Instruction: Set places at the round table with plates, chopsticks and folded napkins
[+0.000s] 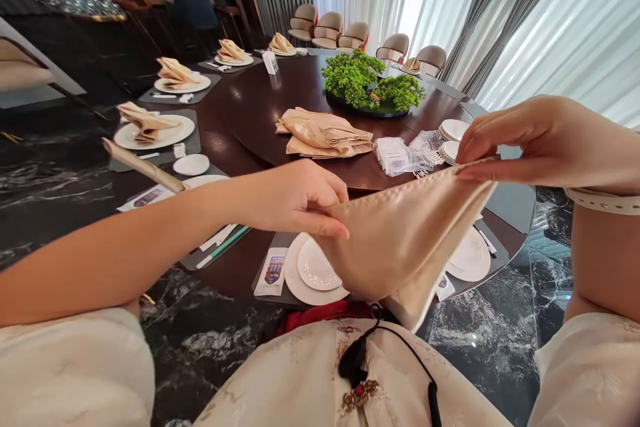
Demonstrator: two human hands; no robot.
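A beige cloth napkin [400, 233] hangs stretched between my two hands, above the near edge of the round table. My left hand [300, 203] pinches one corner. Up and to the right, my right hand [520, 140] grips the other end between thumb and fingers. Under the cloth, a small white plate [317, 265] rests on a larger one, partly covered from view. A printed packet [273, 271] lies left of these plates. Farther in on the table is a pile of beige napkins [325, 133].
Green miniature trees [373, 83] stand mid-table. Plastic-wrapped packets [395, 155] lie near stacked small plates [454, 130] on the right. Folded napkins on plates, such as one napkin [145, 122], line the left side. Several chairs [329, 28] stand by the curtains.
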